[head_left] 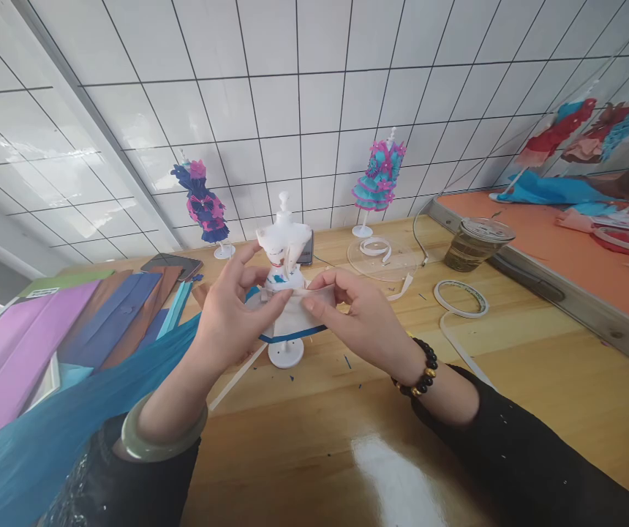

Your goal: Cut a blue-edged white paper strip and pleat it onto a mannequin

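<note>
A small white mannequin (285,219) on a round base (286,353) stands upright before me, with blue and reddish marks on its torso. A white strip with a blue lower edge (292,322) wraps around its hips. My left hand (238,307) pinches the strip's upper edge with its thumb, the fingers behind the mannequin's side. My right hand (355,307) grips the same strip on the right between thumb and bent fingers. A long blue crepe paper sheet (100,395) runs beneath my left forearm. A narrow white tape strip (238,377) hangs under my left hand.
Two mannequins in paper dresses, one navy and pink (205,208), one turquoise and magenta (380,179), stand by the tiled wall. A tape roll (461,298) and a cup (479,245) are at right. Folded crepe papers (34,315) and a dark phone (172,265) lie left.
</note>
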`<state>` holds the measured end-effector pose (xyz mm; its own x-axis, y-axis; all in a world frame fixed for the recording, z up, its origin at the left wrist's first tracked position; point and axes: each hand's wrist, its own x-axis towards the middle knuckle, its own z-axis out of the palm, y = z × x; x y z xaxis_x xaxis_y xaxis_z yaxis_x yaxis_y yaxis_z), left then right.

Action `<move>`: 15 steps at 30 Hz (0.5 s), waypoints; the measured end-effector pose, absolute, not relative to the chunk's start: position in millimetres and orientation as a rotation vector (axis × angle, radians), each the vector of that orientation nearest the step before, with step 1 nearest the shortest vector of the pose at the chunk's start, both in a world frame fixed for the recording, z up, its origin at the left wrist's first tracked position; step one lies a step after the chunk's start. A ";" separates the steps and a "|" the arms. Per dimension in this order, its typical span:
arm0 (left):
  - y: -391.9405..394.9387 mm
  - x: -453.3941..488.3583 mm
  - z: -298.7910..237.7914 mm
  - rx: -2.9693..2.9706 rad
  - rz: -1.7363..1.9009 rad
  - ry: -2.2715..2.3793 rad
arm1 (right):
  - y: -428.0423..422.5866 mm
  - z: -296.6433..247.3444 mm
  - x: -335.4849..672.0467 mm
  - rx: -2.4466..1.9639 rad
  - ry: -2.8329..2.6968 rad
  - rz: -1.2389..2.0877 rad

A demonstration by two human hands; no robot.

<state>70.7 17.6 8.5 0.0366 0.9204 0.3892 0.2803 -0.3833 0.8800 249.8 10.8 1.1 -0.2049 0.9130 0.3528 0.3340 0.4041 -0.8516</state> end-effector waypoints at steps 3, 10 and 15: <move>19.6 69.3 7.5 1.688 1.405 1.231 | 12.9 5.7 252.9 -1.096 -1.667 0.733; 16.2 74.6 8.0 1.660 1.412 1.187 | 12.0 7.5 254.4 -1.025 -1.627 0.588; 15.6 76.7 11.1 1.588 1.371 1.219 | 11.0 4.4 251.5 -1.076 -1.676 0.630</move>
<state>76.7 15.6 11.1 -0.0030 0.9476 0.3194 0.2067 -0.3119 0.9273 251.5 11.0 4.4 -0.0983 0.8798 0.4650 0.3559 0.4675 -0.8092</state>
